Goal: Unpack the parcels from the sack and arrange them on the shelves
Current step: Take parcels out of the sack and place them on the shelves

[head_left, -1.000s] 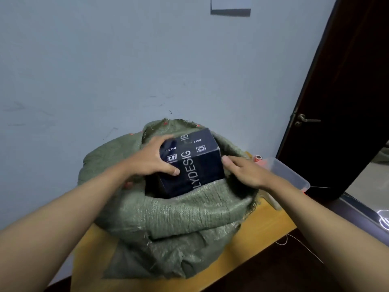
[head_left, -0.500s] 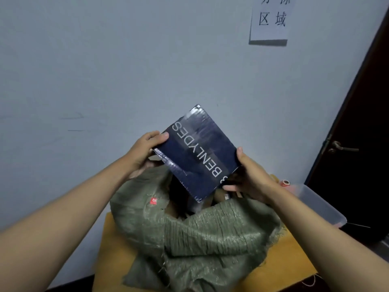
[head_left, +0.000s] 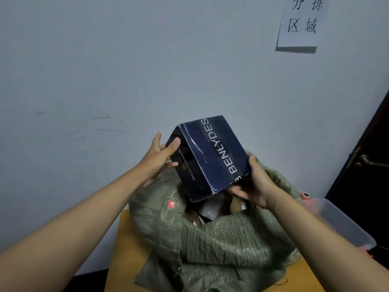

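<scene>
A green woven sack (head_left: 221,234) slumps open on a yellow table (head_left: 124,249) against a pale wall (head_left: 105,70), and one dark blue parcel box (head_left: 208,157), printed with white lettering, is held clear above the sack's mouth. The person's left hand (head_left: 160,157) holds the box's upper left corner, thumb pressed on its side face and fingers spread behind; the right hand (head_left: 255,183) cups the lower right corner, fingers curled underneath. Two hands, one box aloft; inside the sack at least two or three more parcels show, too jumbled to count exactly. To carry this one well, the grip on opposite corners looks worth keeping, with the box lifted straight up before turning toward the shelves, which are out of view. Right of the sack sits one clear plastic tub (head_left: 345,226), one tape roll (head_left: 305,195) at its rim; above hangs one paper sign (head_left: 301,22).
</scene>
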